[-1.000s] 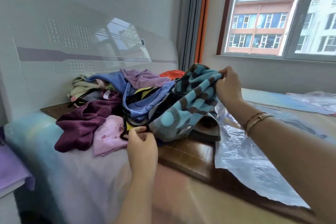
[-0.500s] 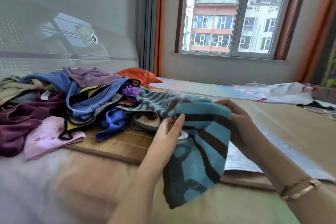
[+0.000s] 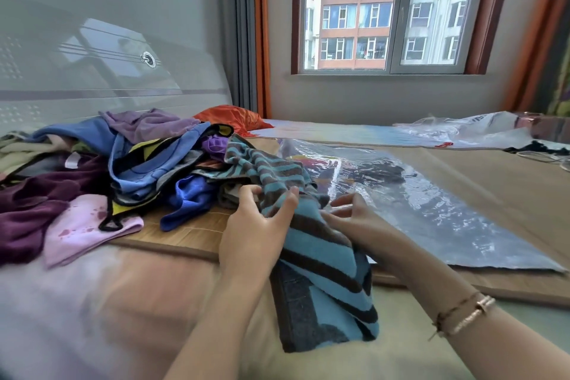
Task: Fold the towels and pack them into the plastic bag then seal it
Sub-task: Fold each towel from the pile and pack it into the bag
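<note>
Your left hand (image 3: 256,225) sits just below centre frame, fingers curled, thumb and fingertips pinching a fold of the blue-and-brown striped towel (image 3: 317,259). At three o'clock from it, your right hand (image 3: 357,219) is on the towel's other side, fingers spread and lightly bent; the towel covers the palm, so whether that hand really grips the cloth, you cannot tell from here. Two bracelets (image 3: 462,315) ride on your right wrist down at four o'clock.

The striped towel runs from the edge of the heap at twelve o'clock of your hands, passes between them, and hangs down toward six o'clock, its lower end draped over the near edge of the bed (image 3: 92,302).

At ten o'clock lies the pile of unfolded towels (image 3: 138,163): a dark purple one far left, a pale pink one in front of it, blue ones in the middle, lilac on top, an orange one at the back near the curtain.

At two o'clock from your hands the clear plastic bag (image 3: 431,203) lies flat on the woven mat (image 3: 191,228), its near edge just beside your right fingers. A second crumpled sheet of plastic (image 3: 462,129) sits farther off under the window (image 3: 382,9).
</note>
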